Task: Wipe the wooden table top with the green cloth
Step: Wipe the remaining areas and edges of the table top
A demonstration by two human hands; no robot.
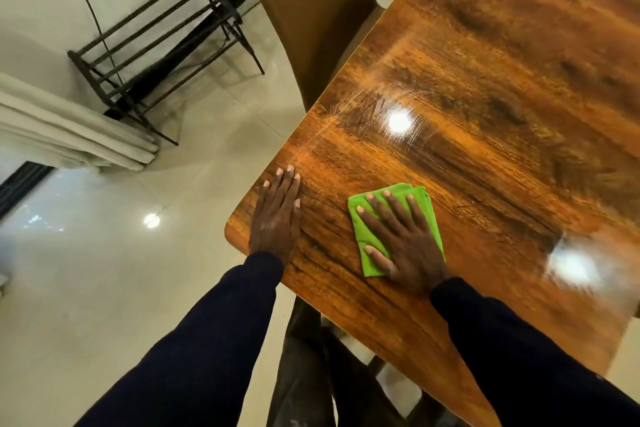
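A glossy wooden table top (pixel 485 87) fills the right of the view, its rounded corner near me. A folded green cloth (pixel 362 232) lies flat on it close to that corner. My right hand (pixel 401 236) presses on the cloth with straight, spread fingers and covers most of it. My left hand (pixel 277 215) rests flat on the bare wood beside the table's left edge, fingers together, apart from the cloth. Both arms wear dark sleeves.
A tan chair (pixel 311 10) stands tucked against the table's far left edge. A dark metal rack (pixel 162 42) stands by the wall on the pale tiled floor (pixel 104 288). A white curtain (pixel 69 135) hangs at left. Ceiling lights glare off the table.
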